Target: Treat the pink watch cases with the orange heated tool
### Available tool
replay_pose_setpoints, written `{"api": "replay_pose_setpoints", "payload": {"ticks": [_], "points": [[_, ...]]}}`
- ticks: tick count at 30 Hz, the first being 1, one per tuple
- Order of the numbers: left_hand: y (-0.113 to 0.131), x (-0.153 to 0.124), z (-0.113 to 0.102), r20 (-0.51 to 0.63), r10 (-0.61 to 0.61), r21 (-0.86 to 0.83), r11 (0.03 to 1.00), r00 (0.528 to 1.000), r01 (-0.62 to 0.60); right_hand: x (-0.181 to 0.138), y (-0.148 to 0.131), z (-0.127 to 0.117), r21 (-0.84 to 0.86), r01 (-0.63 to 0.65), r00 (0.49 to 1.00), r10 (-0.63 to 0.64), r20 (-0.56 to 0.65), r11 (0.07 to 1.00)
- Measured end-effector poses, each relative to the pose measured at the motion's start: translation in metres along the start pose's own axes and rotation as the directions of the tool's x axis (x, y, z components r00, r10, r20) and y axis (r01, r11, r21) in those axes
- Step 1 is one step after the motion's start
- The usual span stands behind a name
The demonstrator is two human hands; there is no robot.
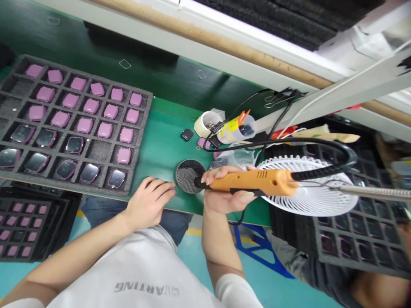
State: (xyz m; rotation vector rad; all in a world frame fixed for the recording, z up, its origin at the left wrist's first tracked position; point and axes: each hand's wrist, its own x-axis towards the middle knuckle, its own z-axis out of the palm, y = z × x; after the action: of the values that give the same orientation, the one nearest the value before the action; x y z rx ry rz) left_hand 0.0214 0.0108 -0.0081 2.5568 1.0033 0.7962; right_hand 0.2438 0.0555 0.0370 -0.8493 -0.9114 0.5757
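Note:
My right hand is wrapped round an orange electric screwdriver held level over the table's front edge, its black tip at a round black mesh dish. A black cable runs from its rear. My left hand rests on the green mat beside the dish, fingers curled down over something I cannot make out. A dark foam tray to the left holds several pink watch cases, some face down, some with dark screens up.
A white fan stands right of the screwdriver. Tape roll, clear cup and a small black part sit behind. More foam trays lie lower left and right. Another person's arm is lower right.

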Motion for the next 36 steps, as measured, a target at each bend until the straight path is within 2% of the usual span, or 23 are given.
{"api": "replay_pose_setpoints", "payload": {"ticks": [5, 10, 14, 36], "points": [[0.000, 0.000, 0.001, -0.002, -0.035, 0.020, 0.999, 0.999, 0.035, -0.006, 0.009, -0.004, -0.009, 0.011, 0.999, -0.012, -0.042, 1.000], [0.001, 0.000, -0.003, 0.047, -0.030, -0.021, 0.999, 0.998, 0.031, -0.007, 0.010, -0.006, 0.007, 0.005, 0.999, -0.005, -0.036, 1.000], [0.001, -0.001, -0.002, 0.017, -0.027, -0.047, 0.998, 0.999, 0.028, -0.007, 0.009, -0.009, 0.013, -0.008, 1.000, 0.008, -0.026, 1.000], [0.001, 0.003, -0.001, -0.045, 0.021, 0.048, 0.999, 0.999, -0.019, -0.011, 0.009, -0.011, 0.048, -0.021, 1.000, 0.020, 0.024, 0.999]]}}
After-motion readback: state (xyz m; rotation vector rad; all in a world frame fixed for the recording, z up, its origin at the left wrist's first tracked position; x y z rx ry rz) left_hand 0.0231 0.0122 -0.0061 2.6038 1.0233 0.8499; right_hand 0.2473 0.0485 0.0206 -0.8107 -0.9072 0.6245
